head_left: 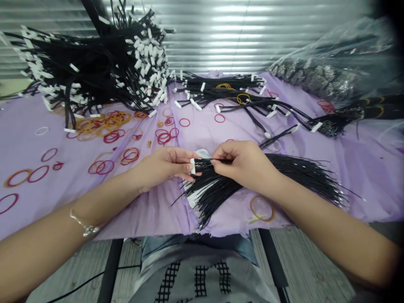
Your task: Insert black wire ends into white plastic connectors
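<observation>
Far left, heap of black wires (94,71) with white connectors, behind red and orange rubber bands (109,126) on lilac cloth (25,139). My left hand (164,166): fingers (181,156) closed, pinching white connector (192,166). My right hand (243,166): fingers (225,158) nearly closed on single black wire (222,160), just beside connector. Black wire bundle (268,176) fans across cloth beneath right hand.

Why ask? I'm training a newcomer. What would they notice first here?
A big heap of white-tipped black wires sits at back left on the lilac cloth. Red rubber bands lie scattered mid-cloth. At front, the left hand and right hand grip a black wire bundle.
</observation>
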A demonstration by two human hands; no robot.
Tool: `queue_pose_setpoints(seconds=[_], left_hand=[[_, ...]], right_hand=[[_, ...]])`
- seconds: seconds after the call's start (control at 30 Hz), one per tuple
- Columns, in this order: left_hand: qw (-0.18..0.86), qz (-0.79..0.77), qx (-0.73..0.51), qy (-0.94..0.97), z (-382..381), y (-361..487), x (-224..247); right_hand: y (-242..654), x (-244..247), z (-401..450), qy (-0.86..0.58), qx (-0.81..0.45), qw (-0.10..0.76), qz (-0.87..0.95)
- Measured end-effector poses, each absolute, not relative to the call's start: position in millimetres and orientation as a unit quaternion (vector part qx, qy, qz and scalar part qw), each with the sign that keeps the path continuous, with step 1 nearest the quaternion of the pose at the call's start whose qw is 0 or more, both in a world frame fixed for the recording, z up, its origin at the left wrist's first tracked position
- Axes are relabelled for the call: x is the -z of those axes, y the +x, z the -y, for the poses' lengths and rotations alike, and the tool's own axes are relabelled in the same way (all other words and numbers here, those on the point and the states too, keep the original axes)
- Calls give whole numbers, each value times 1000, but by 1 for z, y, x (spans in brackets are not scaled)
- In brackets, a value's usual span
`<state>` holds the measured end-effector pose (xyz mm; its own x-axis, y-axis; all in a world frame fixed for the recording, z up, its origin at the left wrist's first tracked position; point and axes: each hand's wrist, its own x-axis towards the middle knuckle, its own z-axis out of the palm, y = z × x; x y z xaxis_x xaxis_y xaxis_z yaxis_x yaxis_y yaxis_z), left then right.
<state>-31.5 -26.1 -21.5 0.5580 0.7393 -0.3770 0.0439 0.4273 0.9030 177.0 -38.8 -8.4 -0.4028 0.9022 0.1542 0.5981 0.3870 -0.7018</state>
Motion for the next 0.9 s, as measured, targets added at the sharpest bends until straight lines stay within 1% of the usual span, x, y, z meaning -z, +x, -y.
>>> queue_pose_setpoints(seconds=[0.57, 0.9], left_hand=[[743, -402, -236, 480, 24, -33, 25], [745, -413, -237, 468, 24, -32, 24]], right_hand=[[178, 8, 40, -490, -300, 263, 775], [176, 9, 41, -492, -294, 277, 771]])
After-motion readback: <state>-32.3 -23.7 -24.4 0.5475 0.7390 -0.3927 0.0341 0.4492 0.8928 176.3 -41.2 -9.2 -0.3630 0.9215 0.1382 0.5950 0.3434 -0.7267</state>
